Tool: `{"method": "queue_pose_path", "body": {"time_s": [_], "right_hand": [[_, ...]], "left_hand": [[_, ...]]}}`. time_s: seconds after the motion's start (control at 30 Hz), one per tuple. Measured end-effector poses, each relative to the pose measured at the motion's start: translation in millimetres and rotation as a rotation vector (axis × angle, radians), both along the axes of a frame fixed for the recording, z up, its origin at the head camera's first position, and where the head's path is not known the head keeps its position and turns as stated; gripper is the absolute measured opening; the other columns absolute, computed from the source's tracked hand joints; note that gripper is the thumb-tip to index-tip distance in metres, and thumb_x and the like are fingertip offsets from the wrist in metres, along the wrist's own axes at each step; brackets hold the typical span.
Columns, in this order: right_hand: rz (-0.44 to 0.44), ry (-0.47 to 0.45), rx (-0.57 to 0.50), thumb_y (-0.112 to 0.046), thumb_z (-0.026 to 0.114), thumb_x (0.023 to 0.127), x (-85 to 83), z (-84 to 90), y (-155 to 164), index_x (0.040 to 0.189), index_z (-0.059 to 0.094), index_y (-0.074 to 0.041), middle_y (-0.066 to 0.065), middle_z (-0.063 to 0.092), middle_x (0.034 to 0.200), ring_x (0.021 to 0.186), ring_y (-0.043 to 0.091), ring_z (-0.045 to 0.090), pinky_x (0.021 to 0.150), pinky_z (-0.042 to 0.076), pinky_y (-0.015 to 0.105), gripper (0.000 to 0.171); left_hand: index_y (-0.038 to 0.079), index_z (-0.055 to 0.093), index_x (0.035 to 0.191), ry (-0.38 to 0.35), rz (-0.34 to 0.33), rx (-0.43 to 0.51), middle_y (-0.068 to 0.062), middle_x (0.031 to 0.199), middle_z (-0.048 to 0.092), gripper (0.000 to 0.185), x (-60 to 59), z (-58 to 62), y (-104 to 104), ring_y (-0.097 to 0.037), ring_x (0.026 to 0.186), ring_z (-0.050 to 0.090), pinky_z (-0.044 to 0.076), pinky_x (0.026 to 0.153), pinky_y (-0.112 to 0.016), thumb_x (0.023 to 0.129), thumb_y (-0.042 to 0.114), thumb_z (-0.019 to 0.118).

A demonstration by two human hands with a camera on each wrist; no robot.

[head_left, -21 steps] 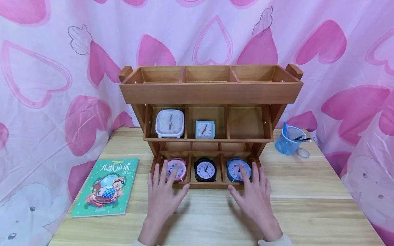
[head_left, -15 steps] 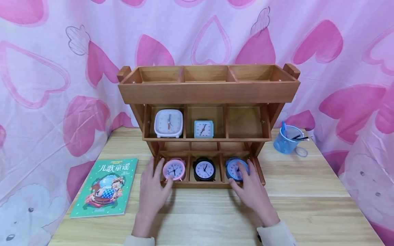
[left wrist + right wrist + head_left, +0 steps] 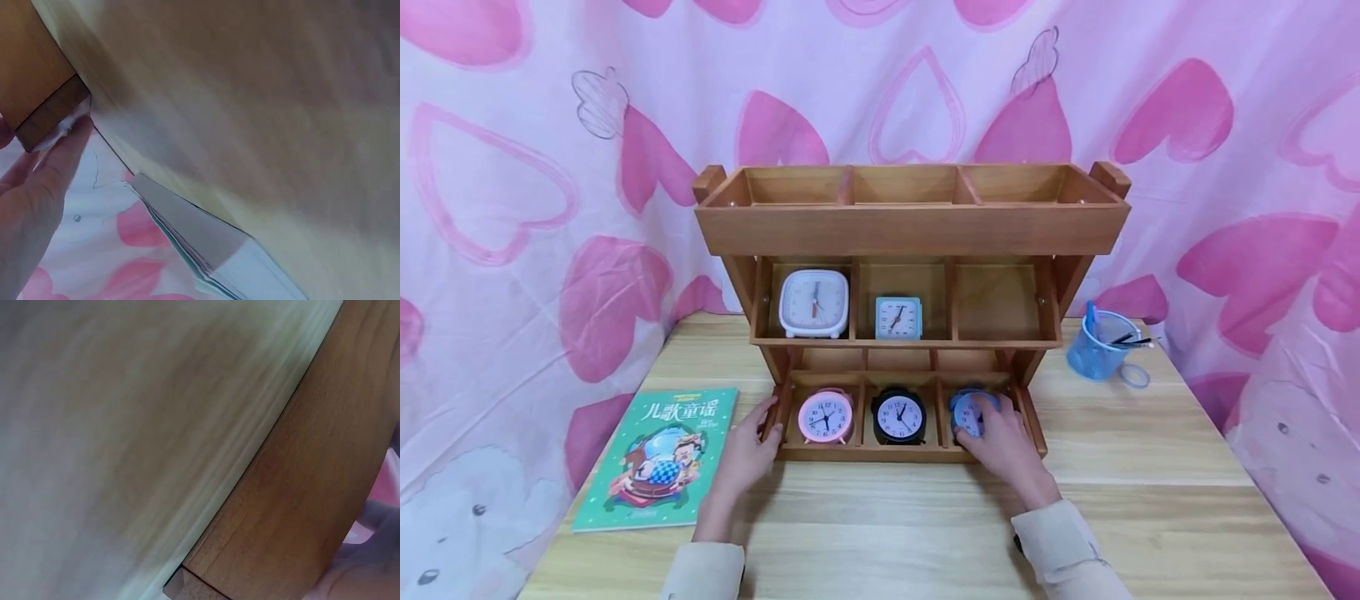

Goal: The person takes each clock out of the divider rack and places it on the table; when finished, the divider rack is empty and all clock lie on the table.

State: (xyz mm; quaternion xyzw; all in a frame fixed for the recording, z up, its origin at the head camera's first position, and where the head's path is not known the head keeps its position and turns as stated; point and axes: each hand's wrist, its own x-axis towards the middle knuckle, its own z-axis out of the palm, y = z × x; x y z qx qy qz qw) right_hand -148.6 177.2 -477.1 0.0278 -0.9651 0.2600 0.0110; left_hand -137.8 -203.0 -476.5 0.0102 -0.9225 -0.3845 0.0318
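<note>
In the head view, my right hand (image 3: 1009, 446) holds the blue alarm clock (image 3: 966, 415) in the bottom tier's right compartment, fingers over its top and thumb at its left side. Part of the dial is covered. My left hand (image 3: 748, 454) grips the left end of the wooden shelf's (image 3: 872, 452) bottom tier; the left wrist view has its fingers (image 3: 74, 142) against that wooden end. A pink alarm clock (image 3: 825, 416) stands in the left compartment, a black one (image 3: 899, 417) in the middle. In the right wrist view the tier's front board (image 3: 300, 481) hides most of the hand.
The middle tier bears a white clock (image 3: 814, 302) and a small light-blue square clock (image 3: 898, 317). A green book (image 3: 658, 458) lies at the left of the table (image 3: 880, 533). On the right stands a blue mesh pen holder (image 3: 1093, 354) beside a tape ring (image 3: 1134, 376).
My left hand has moved left and down, off the pink clock to the shelf's end. My right hand's fingers have gone from spread over the blue clock to curled round it.
</note>
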Motion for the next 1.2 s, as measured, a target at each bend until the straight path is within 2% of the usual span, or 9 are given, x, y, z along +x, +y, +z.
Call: {"method": "queue_pose_path", "body": {"time_s": [0.2,0.37,0.53,0.67,0.8,0.97,1.1,1.2], "right_hand": [[0.003,0.121,-0.056,-0.032,0.072,0.080,1.2,7.9,-2.2,0.131,0.056,-0.005,0.030,0.043,0.134,0.110,0.041,0.051,0.088,0.048,0.058,0.059],[-0.026,0.233,-0.111,-0.032,0.073,0.080,15.7,37.6,6.1,0.130,0.057,-0.010,0.027,0.039,0.140,0.114,0.041,0.045,0.085,0.049,0.061,0.057],[-0.162,0.296,-0.111,-0.029,0.073,0.080,34.3,62.3,41.9,0.127,0.057,-0.012,0.028,0.037,0.140,0.112,0.045,0.044,0.079,0.047,0.064,0.053],[-0.276,0.341,-0.107,-0.026,0.073,0.078,33.7,58.5,82.3,0.124,0.058,-0.005,0.030,0.043,0.132,0.109,0.045,0.045,0.079,0.043,0.061,0.052],[-0.315,0.245,-0.065,-0.029,0.071,0.082,20.5,36.9,118.0,0.125,0.055,0.002,0.036,0.042,0.127,0.110,0.048,0.043,0.081,0.040,0.064,0.056],[-0.263,0.056,-0.012,-0.032,0.069,0.085,7.9,10.0,142.5,0.129,0.049,0.007,0.044,0.036,0.126,0.105,0.054,0.044,0.081,0.042,0.065,0.062],[-0.221,-0.044,0.004,-0.036,0.066,0.088,2.9,2.1,150.3,0.133,0.044,0.008,0.045,0.031,0.128,0.104,0.055,0.045,0.080,0.044,0.066,0.067],[-0.216,-0.057,0.012,-0.041,0.062,0.090,2.4,5.3,147.4,0.136,0.039,0.009,0.048,0.025,0.134,0.112,0.060,0.038,0.085,0.039,0.070,0.072]], "left_hand": [[0.009,0.041,0.146,-0.084,0.020,0.012,-0.023,0.143,0.046,0.050,-4.7,0.7,-1.1,-0.033,0.111,0.055,0.053,0.083,-0.042,0.098,0.015,0.052],[0.010,0.039,0.148,-0.110,0.010,0.066,-0.025,0.146,0.041,0.051,-2.6,1.5,-2.9,-0.036,0.118,0.054,0.055,0.079,-0.037,0.099,0.014,0.051],[0.010,0.040,0.147,-0.088,-0.011,0.071,-0.027,0.144,0.043,0.050,-1.0,1.3,-3.9,-0.039,0.120,0.054,0.055,0.083,-0.041,0.099,0.013,0.051],[0.009,0.039,0.147,-0.106,-0.014,0.068,-0.028,0.142,0.044,0.050,-1.7,3.5,-4.2,-0.036,0.112,0.057,0.056,0.073,-0.034,0.099,0.013,0.051],[0.007,0.039,0.147,-0.108,-0.016,0.043,-0.028,0.140,0.047,0.050,-2.7,4.2,-3.8,-0.034,0.108,0.057,0.055,0.073,-0.035,0.099,0.013,0.051],[0.007,0.037,0.147,-0.103,-0.034,0.010,-0.026,0.143,0.045,0.051,-3.5,2.1,-2.8,-0.035,0.118,0.054,0.049,0.094,-0.050,0.099,0.015,0.051],[0.008,0.036,0.148,-0.112,-0.040,0.025,-0.024,0.146,0.042,0.051,-3.5,0.8,-2.6,-0.036,0.125,0.049,0.044,0.100,-0.053,0.100,0.016,0.050],[0.007,0.037,0.148,-0.105,-0.037,0.020,-0.024,0.146,0.042,0.051,-2.1,2.0,-3.2,-0.036,0.125,0.049,0.043,0.100,-0.054,0.099,0.015,0.050]]}}
